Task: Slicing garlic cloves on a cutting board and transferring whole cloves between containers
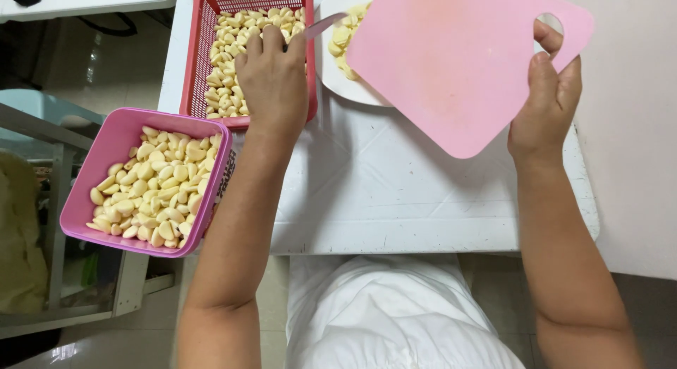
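White table (pixel 395 200): right fingers (pixel 546 73) grip pink board (pixel 451 66).

Your left hand (pixel 273 73) sits at about 11 o'clock from your body, back of the hand facing up, fingers curled down into a closed grip with the knuckles pointing toward 12 o'clock. Its forearm runs straight back toward 7 o'clock. Your right hand (pixel 546 101) is out at 1 o'clock, raised, thumb on the near side and fingers wrapped behind in a pinch. That forearm slants back toward 5 o'clock, bare like the left.
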